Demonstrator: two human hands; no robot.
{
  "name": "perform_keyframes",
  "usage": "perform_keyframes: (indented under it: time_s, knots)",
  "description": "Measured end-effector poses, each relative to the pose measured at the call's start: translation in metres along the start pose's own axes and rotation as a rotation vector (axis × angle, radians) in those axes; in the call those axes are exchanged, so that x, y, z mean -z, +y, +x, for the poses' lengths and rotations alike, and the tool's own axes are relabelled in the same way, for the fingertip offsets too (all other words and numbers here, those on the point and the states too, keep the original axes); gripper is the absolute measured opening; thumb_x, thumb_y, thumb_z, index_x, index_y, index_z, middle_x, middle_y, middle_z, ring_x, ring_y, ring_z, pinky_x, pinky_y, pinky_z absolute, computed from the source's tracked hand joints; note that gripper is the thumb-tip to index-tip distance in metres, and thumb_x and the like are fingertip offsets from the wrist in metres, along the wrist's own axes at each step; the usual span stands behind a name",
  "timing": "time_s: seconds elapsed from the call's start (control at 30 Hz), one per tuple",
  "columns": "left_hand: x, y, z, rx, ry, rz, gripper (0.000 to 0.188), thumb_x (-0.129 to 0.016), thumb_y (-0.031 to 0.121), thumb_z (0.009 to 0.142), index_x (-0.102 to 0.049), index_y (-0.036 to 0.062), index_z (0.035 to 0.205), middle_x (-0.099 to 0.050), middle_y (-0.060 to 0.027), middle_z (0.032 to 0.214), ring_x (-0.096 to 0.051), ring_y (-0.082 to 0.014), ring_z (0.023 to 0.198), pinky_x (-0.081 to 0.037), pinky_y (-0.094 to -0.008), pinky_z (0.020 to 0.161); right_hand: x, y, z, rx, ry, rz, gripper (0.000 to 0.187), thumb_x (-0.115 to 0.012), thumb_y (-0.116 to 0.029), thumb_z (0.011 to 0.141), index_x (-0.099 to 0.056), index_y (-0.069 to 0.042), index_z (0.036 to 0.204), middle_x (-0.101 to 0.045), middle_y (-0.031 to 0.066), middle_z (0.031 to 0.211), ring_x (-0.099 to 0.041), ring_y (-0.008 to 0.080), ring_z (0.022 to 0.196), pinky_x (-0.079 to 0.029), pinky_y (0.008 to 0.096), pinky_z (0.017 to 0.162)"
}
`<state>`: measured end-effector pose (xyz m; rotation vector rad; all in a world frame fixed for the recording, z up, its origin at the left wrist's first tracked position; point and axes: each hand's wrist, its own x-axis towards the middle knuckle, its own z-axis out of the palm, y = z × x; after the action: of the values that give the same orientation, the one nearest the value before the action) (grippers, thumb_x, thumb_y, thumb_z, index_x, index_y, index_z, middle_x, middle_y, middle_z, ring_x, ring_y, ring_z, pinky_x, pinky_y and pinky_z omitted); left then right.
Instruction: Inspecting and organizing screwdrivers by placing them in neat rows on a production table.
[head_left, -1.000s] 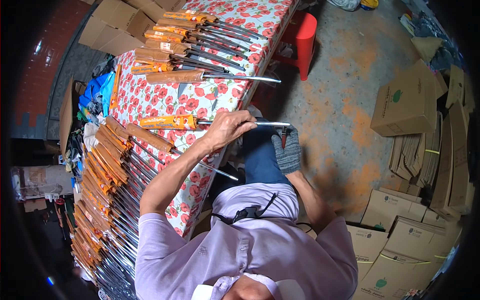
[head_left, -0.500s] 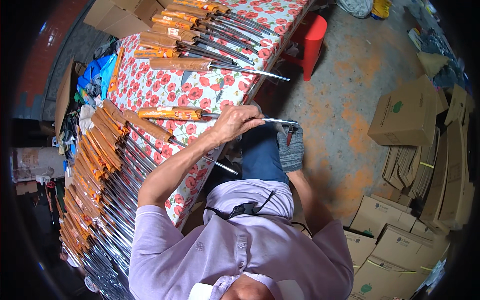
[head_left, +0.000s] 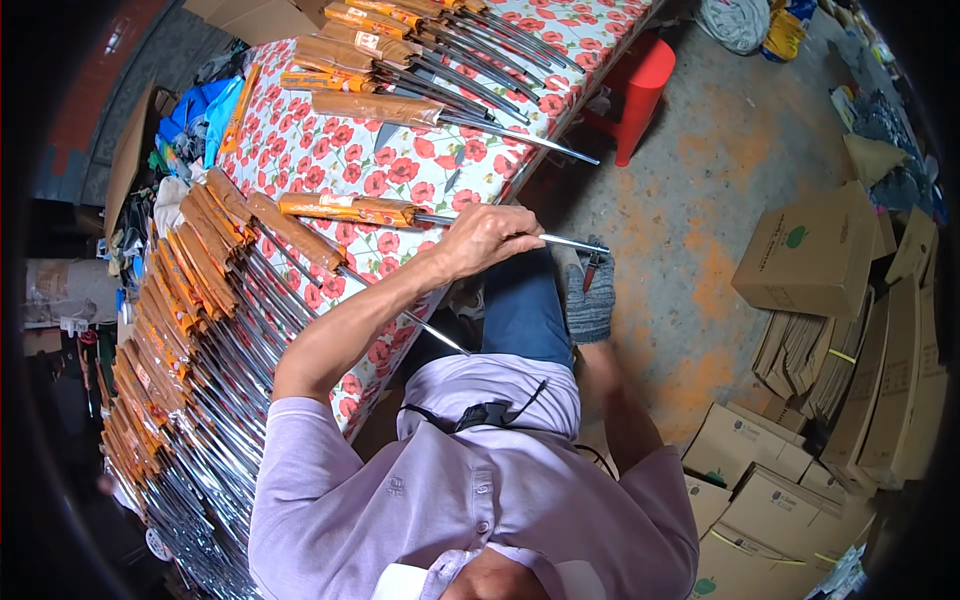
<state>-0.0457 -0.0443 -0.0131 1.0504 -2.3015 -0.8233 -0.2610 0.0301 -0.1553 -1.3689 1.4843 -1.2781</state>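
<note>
A thin metal rod [head_left: 568,242] lies across in front of me, its far-left end wrapped in a brown and orange sleeve [head_left: 348,208] over the table edge. My bare left hand [head_left: 492,238] is closed around the rod's middle. At the rod's right tip is my right hand [head_left: 590,305], in a grey knitted glove. It grips a small tool with a dark red handle [head_left: 590,272], whose kind I cannot make out. Part of the right hand's fingers is hidden. Another sleeved rod [head_left: 300,235] lies on the table just left of my left forearm.
The table [head_left: 340,160] has a red-flowered cloth. Many similar sleeved rods [head_left: 200,320] are stacked at left, with another group [head_left: 380,105] at the far side. A red stool [head_left: 640,85] stands beyond the table edge. Cardboard boxes [head_left: 805,245] and flattened cartons [head_left: 780,500] occupy the right.
The view has shifted slightly. The rod and both hands sit a little further right in the picture, and the dark red tool is tilted a bit differently. Both grips stay the same.
</note>
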Motion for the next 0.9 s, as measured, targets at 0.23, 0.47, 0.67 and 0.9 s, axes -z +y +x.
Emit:
perform_keyframes:
  time_s: [0.23,0.47,0.67,0.9]
  knots:
    - [-0.001,-0.003,-0.003,-0.023,0.014,0.008,0.021,-0.070,0.024,0.094,-0.065,0.0039,0.093,-0.067,-0.0105,0.084,-0.067,-0.0332,0.079,-0.051,-0.0430,0.065,0.001,-0.012,0.004,0.007,-0.044,0.013,0.053,-0.071,-0.021,0.094,-0.048,0.001,0.137,-0.062,0.0173,0.125,-0.063,0.0280,0.113,-0.050,0.0372,0.098]
    - [0.000,0.000,-0.002,-0.023,0.005,0.018,0.020,-0.070,0.024,0.094,-0.065,0.0045,0.093,-0.067,-0.0103,0.085,-0.066,-0.0337,0.080,-0.051,-0.0434,0.066,0.007,-0.021,0.008,0.041,-0.037,-0.094,0.046,-0.071,-0.022,0.093,-0.052,0.002,0.127,-0.066,0.0161,0.107,-0.066,0.0295,0.096,-0.053,0.0382,0.088]
    - [-0.001,0.000,-0.003,-0.026,-0.014,0.018,0.020,-0.069,0.024,0.094,-0.064,0.0047,0.092,-0.067,-0.0104,0.084,-0.066,-0.0344,0.081,-0.051,-0.0434,0.065,0.010,-0.024,0.005,0.114,0.005,-0.223,0.041,-0.073,-0.024,0.091,-0.056,0.001,0.118,-0.068,0.0155,0.093,-0.068,0.0300,0.085,-0.054,0.0383,0.080]
    - [0.002,0.002,-0.007,-0.062,0.021,0.069,0.019,-0.073,0.021,0.092,-0.066,0.0031,0.091,-0.063,-0.0114,0.077,-0.064,-0.0289,0.070,-0.048,-0.0395,0.060,0.006,-0.026,-0.003,0.006,-0.022,-0.157,0.042,-0.076,-0.024,0.089,-0.057,0.001,0.117,-0.068,0.0167,0.101,-0.068,0.0306,0.091,-0.054,0.0373,0.084]
